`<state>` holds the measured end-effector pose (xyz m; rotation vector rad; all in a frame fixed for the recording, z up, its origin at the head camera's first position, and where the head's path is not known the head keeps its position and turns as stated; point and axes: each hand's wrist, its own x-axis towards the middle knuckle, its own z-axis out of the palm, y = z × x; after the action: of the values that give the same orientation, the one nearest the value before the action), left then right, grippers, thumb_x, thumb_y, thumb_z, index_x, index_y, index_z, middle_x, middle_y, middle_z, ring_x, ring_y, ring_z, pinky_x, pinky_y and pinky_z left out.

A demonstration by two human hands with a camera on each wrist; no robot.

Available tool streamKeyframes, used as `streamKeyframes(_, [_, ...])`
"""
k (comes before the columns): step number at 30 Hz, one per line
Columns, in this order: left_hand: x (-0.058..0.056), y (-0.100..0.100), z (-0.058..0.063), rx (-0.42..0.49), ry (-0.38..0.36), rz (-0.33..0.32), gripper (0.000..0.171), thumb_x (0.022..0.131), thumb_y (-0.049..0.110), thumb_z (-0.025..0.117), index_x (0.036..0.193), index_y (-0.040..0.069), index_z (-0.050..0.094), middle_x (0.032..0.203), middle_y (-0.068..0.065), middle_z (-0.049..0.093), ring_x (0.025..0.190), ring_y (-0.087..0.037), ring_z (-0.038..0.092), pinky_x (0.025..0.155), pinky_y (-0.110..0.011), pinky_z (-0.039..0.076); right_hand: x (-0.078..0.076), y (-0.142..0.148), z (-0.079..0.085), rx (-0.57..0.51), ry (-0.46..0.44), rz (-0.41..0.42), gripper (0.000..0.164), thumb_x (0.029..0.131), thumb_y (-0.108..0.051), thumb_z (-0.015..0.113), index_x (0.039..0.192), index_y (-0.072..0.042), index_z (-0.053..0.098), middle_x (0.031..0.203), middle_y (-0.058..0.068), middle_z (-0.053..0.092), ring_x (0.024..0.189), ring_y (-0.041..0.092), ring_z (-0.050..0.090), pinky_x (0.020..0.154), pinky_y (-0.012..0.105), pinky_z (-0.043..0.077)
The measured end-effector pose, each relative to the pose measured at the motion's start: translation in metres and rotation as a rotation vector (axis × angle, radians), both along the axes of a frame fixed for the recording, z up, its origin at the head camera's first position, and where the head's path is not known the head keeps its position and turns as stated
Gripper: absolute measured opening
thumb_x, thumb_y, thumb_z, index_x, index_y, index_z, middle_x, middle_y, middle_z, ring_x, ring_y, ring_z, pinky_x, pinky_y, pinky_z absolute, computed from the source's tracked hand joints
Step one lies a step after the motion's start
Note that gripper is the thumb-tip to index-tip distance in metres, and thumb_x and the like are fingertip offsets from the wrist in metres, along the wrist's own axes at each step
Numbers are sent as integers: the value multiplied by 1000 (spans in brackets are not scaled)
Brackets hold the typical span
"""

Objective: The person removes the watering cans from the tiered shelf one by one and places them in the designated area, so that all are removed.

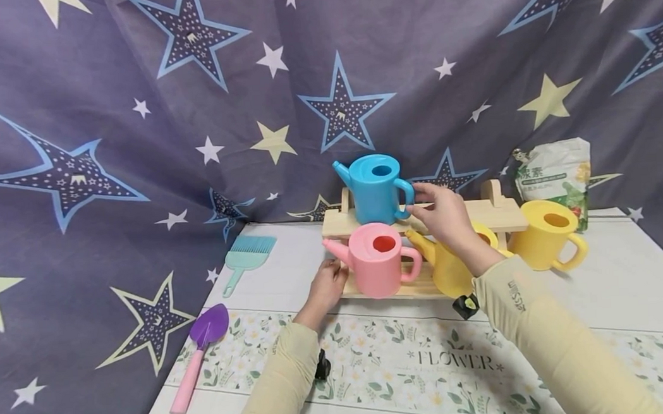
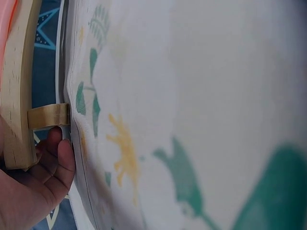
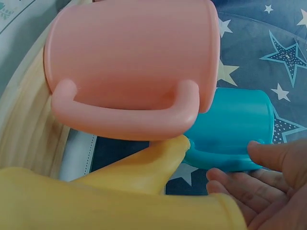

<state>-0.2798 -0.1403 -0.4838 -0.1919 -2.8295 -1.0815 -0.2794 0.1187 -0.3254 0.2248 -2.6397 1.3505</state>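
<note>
A blue watering can [image 1: 376,195] stands upright on the top tier of a small wooden rack [image 1: 335,226], its spout to the left. My right hand [image 1: 445,216] pinches its handle between thumb and fingers; the right wrist view shows the thumb [image 3: 266,152] on the handle. On the lower tier a pink watering can [image 1: 375,267] and a yellow watering can [image 1: 449,272] stand side by side, the yellow one partly behind my right forearm. My left hand [image 1: 327,286] grips the left end of the lower tier, fingers curled around the wood [image 2: 17,129].
Another yellow watering can [image 1: 538,238] stands right of the rack, before a white bag [image 1: 557,168]. At the left lie a teal brush [image 1: 249,256] and a purple-and-pink trowel [image 1: 205,335]. A flower-print cloth [image 1: 387,368] covers the table front; a star-patterned curtain [image 1: 246,111] hangs behind.
</note>
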Motion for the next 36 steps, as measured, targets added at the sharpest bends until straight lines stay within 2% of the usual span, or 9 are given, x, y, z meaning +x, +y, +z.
streamKeyframes(9, [2,4,2,28,-20,-2,44,102,24,50,140,1,51,123,-19,55,116,-35,56,99,-48,46,-2,-4,-1,79,71,-65,41,92,-9,67,132,-1,58,110,19,68,97,35,68,85,46,55])
streamKeyframes(13, [2,4,2,25,-16,-5,44,102,24,50,140,1,51,121,-18,56,114,-35,57,97,-48,47,-2,-5,-2,103,99,-69,36,92,-11,68,126,-1,62,105,18,70,92,33,69,82,45,56])
streamKeyframes(26, [2,4,2,33,-15,-5,45,102,23,51,140,0,50,124,-19,55,118,-36,56,99,-48,46,-2,-9,-5,147,146,-69,28,92,-9,67,118,2,63,103,19,69,95,34,68,86,46,55])
streamKeyframes(36, [2,1,2,31,-10,-3,45,102,24,50,142,2,49,123,-19,55,118,-37,55,100,-48,46,2,-4,-4,125,213,-97,28,94,-9,65,120,1,65,101,19,70,89,33,68,78,46,57])
